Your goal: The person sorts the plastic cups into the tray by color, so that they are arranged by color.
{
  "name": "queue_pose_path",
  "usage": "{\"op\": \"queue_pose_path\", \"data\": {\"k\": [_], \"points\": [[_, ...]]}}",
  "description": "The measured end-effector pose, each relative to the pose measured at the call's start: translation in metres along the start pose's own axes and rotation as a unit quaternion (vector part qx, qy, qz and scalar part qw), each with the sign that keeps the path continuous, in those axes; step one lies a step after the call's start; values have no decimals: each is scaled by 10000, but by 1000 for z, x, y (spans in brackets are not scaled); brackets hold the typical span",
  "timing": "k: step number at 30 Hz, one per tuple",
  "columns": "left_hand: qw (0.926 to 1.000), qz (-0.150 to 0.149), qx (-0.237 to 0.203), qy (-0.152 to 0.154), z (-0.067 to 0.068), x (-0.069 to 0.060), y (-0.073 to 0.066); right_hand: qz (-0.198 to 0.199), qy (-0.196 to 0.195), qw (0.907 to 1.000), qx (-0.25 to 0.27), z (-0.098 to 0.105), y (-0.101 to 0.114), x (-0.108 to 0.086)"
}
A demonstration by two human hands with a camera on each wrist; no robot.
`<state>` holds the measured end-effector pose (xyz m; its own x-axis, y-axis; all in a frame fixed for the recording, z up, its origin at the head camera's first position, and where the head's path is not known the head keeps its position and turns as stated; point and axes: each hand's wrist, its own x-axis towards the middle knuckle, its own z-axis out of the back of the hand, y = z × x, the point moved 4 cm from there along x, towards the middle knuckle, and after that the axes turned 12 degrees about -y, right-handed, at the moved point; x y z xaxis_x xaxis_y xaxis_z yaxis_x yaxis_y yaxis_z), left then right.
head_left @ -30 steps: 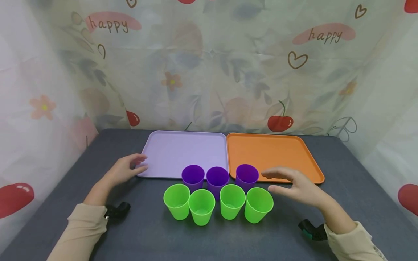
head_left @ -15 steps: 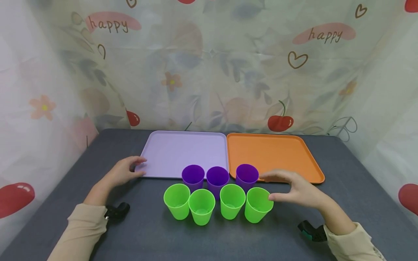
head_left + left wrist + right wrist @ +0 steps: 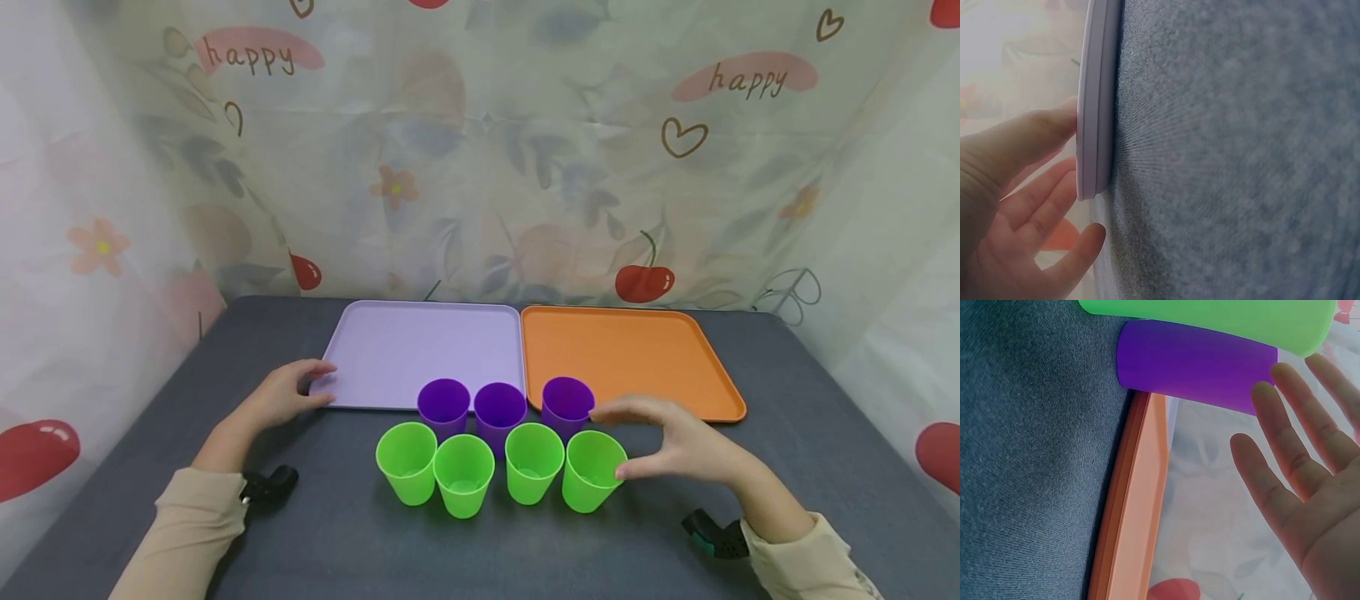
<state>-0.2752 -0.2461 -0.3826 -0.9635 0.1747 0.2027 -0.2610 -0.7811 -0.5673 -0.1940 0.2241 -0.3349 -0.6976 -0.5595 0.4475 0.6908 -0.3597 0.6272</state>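
My left hand (image 3: 281, 396) is beside the near-left corner of the lavender tray (image 3: 423, 354), fingers loosely bent and nothing held. In the left wrist view its thumb and fingers lie by the tray rim (image 3: 1094, 125); contact is unclear. My right hand (image 3: 686, 437) is spread beside the rightmost green cup (image 3: 592, 475), its thumb tip at that cup's rim. Its fingertips reach the right purple cup (image 3: 567, 404); I cannot tell whether they touch. In the right wrist view the fingers are fairly straight near the purple cup (image 3: 1197, 362) and green cup (image 3: 1229, 319).
Other green cups (image 3: 406, 467) stand upright in the front row. Behind them are two more purple cups, left (image 3: 443, 408) and middle (image 3: 498, 417), close to the trays. An orange tray (image 3: 615, 354) adjoins the lavender one on the dark table (image 3: 487, 562). A patterned curtain (image 3: 480, 167) hangs behind.
My right hand has moved slightly left and down, its thumb now at the green cup's rim. My left hand shifted slightly left, then stayed still. Cups and trays have not moved.
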Motion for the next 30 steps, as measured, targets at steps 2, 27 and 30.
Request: {"op": "queue_pose_path", "data": {"k": [2, 27, 30], "points": [[10000, 31, 5, 17, 0, 0, -1, 32, 62, 10000, 20, -1, 0, 0], [10000, 54, 37, 14, -1, 0, 3, 401, 214, 9983, -357, -7, 8, 2], [10000, 57, 40, 10, -1, 0, 3, 367, 179, 9981, -461, -5, 9, 1]]}}
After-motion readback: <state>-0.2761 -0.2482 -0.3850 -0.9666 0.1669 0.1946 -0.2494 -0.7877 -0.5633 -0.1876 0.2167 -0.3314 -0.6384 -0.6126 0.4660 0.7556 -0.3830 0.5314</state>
